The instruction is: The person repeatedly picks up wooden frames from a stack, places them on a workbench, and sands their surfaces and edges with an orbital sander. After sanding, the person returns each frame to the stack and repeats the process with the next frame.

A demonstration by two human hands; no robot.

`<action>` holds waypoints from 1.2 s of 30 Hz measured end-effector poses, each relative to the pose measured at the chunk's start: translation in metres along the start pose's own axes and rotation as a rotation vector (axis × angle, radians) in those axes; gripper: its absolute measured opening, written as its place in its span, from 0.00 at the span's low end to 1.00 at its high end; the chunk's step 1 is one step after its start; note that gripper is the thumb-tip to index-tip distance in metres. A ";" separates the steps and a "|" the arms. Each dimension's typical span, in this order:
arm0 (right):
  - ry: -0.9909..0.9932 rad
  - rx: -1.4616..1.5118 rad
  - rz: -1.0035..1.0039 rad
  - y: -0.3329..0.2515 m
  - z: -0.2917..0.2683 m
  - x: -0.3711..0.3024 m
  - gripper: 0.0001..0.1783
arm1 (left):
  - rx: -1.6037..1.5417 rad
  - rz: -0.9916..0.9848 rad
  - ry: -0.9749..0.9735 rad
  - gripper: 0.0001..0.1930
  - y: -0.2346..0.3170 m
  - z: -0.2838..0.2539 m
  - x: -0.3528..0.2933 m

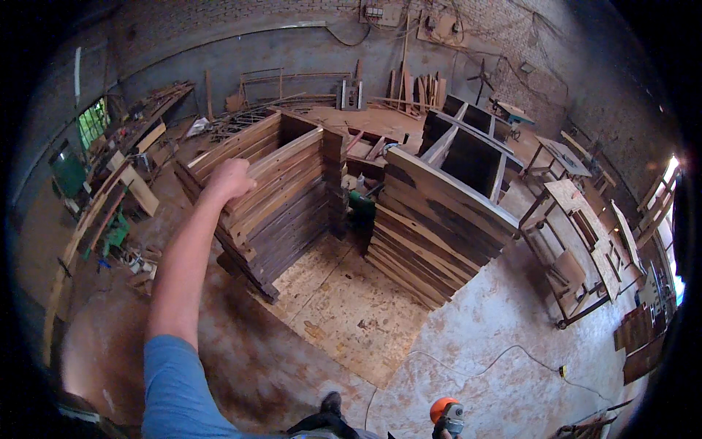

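My left arm reaches out to a stack of dark brown wooden frames (285, 194). My left hand (232, 180) is closed at the near corner of the topmost frame, its fingers curled and partly hidden. At the lower edge an angle grinder (454, 417) with an orange disc (442, 408) is held low in my right hand (443, 433), which is mostly cut off by the picture's edge. A second stack of wooden frames (431, 230), with patchy dark and light sides, rises to the right of the first.
Both stacks stand by a worn wooden board (358, 314) on the floor. A cable (504, 355) snakes across the concrete at right. Workbenches (585, 219) line the right side. Scrap timber (420, 91) leans on the back wall, and loose planks (135, 183) lie at left.
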State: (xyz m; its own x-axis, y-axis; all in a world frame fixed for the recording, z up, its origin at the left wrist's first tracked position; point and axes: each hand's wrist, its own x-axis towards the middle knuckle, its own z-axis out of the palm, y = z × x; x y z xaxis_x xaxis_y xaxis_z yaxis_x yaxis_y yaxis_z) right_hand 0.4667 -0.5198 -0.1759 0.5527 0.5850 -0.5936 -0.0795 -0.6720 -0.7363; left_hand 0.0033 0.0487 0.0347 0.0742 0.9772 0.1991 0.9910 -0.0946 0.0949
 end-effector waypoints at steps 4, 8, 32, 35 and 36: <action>0.019 -0.130 -0.208 0.045 -0.014 0.032 0.16 | 0.003 0.023 -0.021 0.19 0.007 -0.002 0.001; -0.005 0.046 -0.023 0.066 -0.017 0.035 0.18 | 0.067 0.037 -0.007 0.18 0.006 -0.003 0.002; -0.611 -0.293 -0.124 0.095 -0.073 0.047 0.28 | -0.377 -0.619 0.027 0.21 -0.026 0.078 -0.698; -0.755 -0.335 -0.187 0.080 -0.047 0.050 0.28 | -0.316 -0.725 0.152 0.20 -0.007 0.068 -0.811; -0.833 -0.377 -0.187 0.082 -0.033 0.049 0.28 | -0.237 -0.812 0.142 0.20 0.005 0.052 -0.848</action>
State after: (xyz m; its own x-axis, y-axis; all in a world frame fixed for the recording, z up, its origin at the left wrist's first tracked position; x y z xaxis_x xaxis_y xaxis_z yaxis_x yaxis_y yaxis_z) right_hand 0.5147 -0.5610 -0.2546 -0.2552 0.7377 -0.6250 0.3060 -0.5516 -0.7760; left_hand -0.0488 -0.7711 -0.1841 -0.6785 0.7277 0.1004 0.6804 0.5711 0.4592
